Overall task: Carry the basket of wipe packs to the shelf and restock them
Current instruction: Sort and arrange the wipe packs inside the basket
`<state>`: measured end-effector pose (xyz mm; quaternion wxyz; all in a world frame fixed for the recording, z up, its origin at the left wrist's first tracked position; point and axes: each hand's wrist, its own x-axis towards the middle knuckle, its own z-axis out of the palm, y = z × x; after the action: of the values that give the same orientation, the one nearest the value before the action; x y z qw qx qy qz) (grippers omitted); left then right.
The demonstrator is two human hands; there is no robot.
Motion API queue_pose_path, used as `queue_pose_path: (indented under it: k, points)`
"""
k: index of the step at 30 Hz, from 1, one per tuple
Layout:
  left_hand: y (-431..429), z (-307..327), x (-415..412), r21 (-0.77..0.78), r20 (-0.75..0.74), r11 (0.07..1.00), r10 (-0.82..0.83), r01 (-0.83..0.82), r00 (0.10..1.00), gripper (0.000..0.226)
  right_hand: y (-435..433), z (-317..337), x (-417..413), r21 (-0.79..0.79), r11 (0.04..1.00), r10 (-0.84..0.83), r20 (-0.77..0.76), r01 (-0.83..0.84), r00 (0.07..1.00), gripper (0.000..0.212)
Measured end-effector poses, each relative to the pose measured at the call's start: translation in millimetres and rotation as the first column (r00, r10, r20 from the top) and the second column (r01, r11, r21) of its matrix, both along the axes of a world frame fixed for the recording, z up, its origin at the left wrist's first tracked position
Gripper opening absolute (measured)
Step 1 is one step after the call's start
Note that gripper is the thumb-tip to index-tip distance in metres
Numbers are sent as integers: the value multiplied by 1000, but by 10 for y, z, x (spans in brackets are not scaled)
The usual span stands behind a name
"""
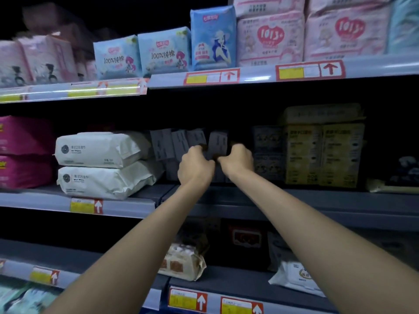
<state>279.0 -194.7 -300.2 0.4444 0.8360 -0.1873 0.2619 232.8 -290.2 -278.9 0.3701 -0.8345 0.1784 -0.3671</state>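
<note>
Already at the shelf, the left hand (196,165) and right hand (238,160) are gripping a grey wipe pack (218,143) with curled fingers, slotting it onto the middle shelf (294,200); how many packs are remaining is not showing.

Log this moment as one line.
phase: restocking | left hand: grips grey pack | right hand: grips same pack | place: middle shelf, right of white packs

A smooth, matt grey shelf (294,200), seemingly painted metal, has a glossy plastic front strip (254,77) with paper price labels (85,206). White wipe packs (99,150) are wrapped in soft, creased, matt plastic film. Pink packs (269,39) look shinier, and the grey pack (218,143) looks dull.
</note>
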Motion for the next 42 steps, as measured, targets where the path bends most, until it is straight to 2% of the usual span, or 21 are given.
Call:
queue_pose_path:
  k: [6, 8, 11, 14, 18, 21, 24, 27, 30, 32, 36, 42]
  points:
    - [62, 3, 59, -61, -210, 969, -245, 238, 946, 74, 67, 76, -187, 86, 993, 87, -26, -85, 996, 25]
    - [79, -13, 86, -87, -257, 952, -305, 293, 917, 84, 116, 94, -276, 107, 988, 113, -30, -109, 993, 32]
    - [102, 3, 46, -74, -269, 934, -355, 349, 895, 86, 163, 136, -371, 97, 990, 112, -78, -105, 991, 53]
    - [162, 50, -89, -8, -270, 939, -334, 345, 903, 87, 197, 211, -470, 68, 994, 96, -115, -89, 989, 50]
    - [266, 123, -280, 61, -301, 938, -308, 340, 903, 89, 233, 304, -654, 32, 995, 100, -156, -96, 983, 56]
    - [389, 140, -480, 140, -264, 933, -289, 333, 920, 90, 242, 313, -850, -27, 993, 112, -171, -118, 979, 62]
    - [526, 146, -715, 331, -204, 904, -213, 272, 956, 97, 196, 242, -1084, -135, 982, 106, -183, -132, 977, 65]
    - [643, 104, -956, 573, -124, 800, -129, 177, 984, 97, 109, 118, -1300, -205, 969, 87, -252, -141, 964, 76]
    - [755, 0, -1169, 707, -35, 701, -88, 87, 995, 92, -1, -38, -1486, -310, 940, 23, -354, -140, 935, 89]
    - [807, -86, -1276, 743, 8, 667, -81, 49, 997, 90, -78, -144, -1628, -394, 905, -27, -422, -157, 906, 102]
    - [886, -305, -1458, 783, 59, 622, -92, 11, 994, 92, -184, -346, -1948, -446, 863, -14, -493, -239, 870, 116]
    - [876, -713, -1715, 799, 65, 601, -125, 23, 990, 97, -304, -790, -2342, -467, 833, -19, -559, -296, 829, 122]
